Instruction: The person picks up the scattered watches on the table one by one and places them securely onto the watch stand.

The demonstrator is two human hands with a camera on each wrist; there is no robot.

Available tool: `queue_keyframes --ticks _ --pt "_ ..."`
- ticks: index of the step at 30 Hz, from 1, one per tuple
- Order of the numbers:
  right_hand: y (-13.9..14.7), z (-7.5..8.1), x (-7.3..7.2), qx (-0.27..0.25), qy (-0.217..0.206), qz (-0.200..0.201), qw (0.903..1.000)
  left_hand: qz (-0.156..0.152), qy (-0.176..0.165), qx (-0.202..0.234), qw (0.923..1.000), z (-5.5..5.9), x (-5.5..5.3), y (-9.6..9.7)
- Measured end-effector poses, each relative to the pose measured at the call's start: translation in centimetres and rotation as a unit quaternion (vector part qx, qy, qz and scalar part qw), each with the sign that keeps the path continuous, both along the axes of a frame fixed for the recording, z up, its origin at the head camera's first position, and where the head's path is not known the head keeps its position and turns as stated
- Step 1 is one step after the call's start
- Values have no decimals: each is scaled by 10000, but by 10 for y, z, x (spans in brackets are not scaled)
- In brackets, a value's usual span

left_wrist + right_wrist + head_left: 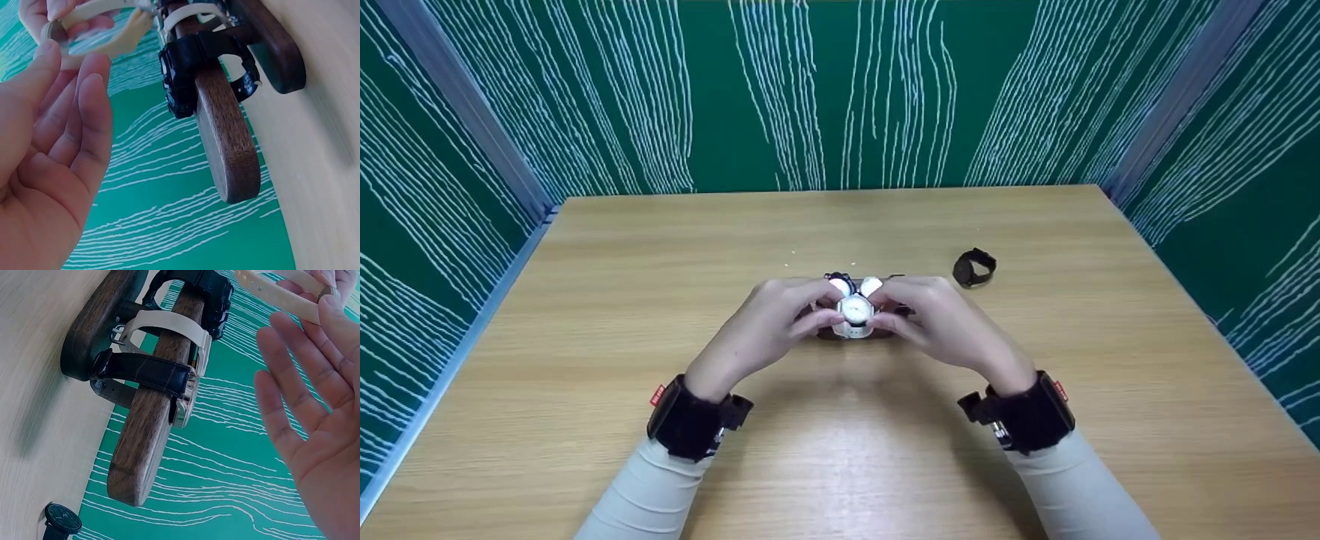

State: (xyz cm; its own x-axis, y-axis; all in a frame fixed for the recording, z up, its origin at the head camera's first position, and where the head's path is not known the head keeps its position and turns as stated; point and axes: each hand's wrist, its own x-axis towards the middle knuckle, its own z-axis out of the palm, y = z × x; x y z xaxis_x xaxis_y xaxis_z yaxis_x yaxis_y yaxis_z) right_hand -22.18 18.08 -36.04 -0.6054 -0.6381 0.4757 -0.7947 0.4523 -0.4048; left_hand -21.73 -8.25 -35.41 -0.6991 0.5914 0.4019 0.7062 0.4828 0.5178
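A white-strapped watch (855, 309) with a pale round dial is held between both hands, in front of a dark wooden watch stand (140, 444). From the left, my left hand (765, 322) pinches the watch's case between thumb and fingers. My right hand (949, 322) pinches the opposite side of the case; its other fingers spread loosely in the right wrist view. The strap (126, 39) loops away from the dial toward the stand. On the stand's bar sit a chunky black watch (180, 73), another white-strapped watch (163, 322) and a dark leather-strapped watch (143, 371).
A black watch (975, 268) lies on the wooden table (660, 247), to the right of and beyond the right hand. Small white specks lie behind the stand. Green panels (840, 97) with white wavy lines enclose the table's back and sides.
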Motion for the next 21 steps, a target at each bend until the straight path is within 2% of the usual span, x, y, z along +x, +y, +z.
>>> queue_keyframes --ticks 5,10,14,21 --pt "4 3 -1 11 44 -198 9998 247 -128 -37 9996 3 -1 -4" --pt "13 6 -4 -254 22 -485 9985 944 -389 -98 9947 4 -5 -12" --pt "24 9 -8 -467 16 -866 9951 1470 -578 -78 9874 4 -9 -18" --pt "43 15 -16 -582 236 -1732 9829 2055 -478 -39 9775 0 -17 -27"
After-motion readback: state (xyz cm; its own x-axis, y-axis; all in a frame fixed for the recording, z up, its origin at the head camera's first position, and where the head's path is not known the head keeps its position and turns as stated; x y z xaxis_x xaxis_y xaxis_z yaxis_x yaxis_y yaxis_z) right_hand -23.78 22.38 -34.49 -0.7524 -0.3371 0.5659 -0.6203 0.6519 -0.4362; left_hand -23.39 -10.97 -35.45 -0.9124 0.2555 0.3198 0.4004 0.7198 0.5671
